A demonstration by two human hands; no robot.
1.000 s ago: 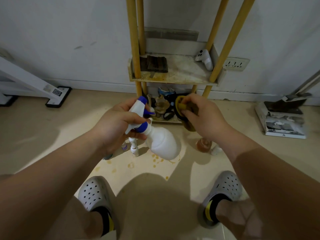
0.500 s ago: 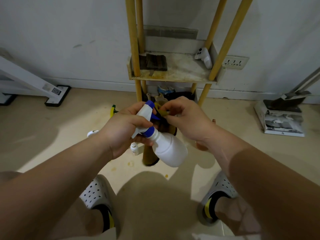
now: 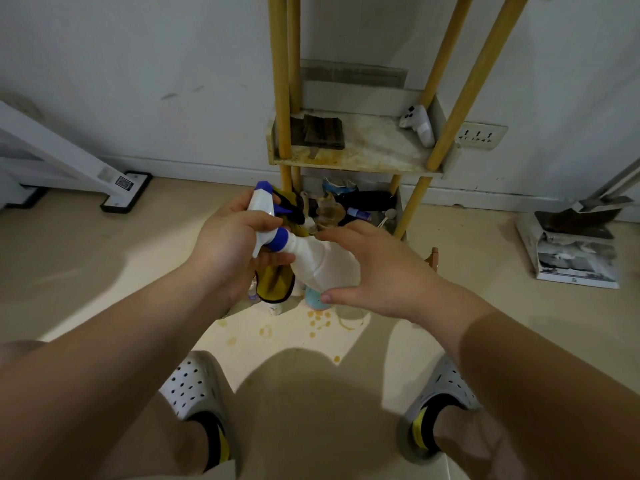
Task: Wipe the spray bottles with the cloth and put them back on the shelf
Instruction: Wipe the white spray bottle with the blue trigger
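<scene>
A white spray bottle (image 3: pixel 323 263) with a blue nozzle and collar lies tilted in front of me, above the floor. My left hand (image 3: pixel 228 244) grips its trigger head and neck. A yellow cloth (image 3: pixel 275 285) with a dark edge hangs down under that hand, behind the bottle. My right hand (image 3: pixel 377 268) curls round the bottle's body, fingers on the far side and thumb on the near side. The yellow-posted shelf (image 3: pixel 363 161) stands just beyond, against the wall.
A white trigger head (image 3: pixel 418 124) and a dark cloth (image 3: pixel 320 133) lie on the shelf. Clutter fills the lower tier (image 3: pixel 356 202). Small bottles (image 3: pixel 275 308) and a teal one (image 3: pixel 313 301) stand on the stained floor below my hands. Papers and a dustpan (image 3: pixel 575 247) lie at the right.
My right hand let go of the cloth and moved down onto the bottle's body. The cloth now hangs beneath my left hand. The bottle stayed in my left hand.
</scene>
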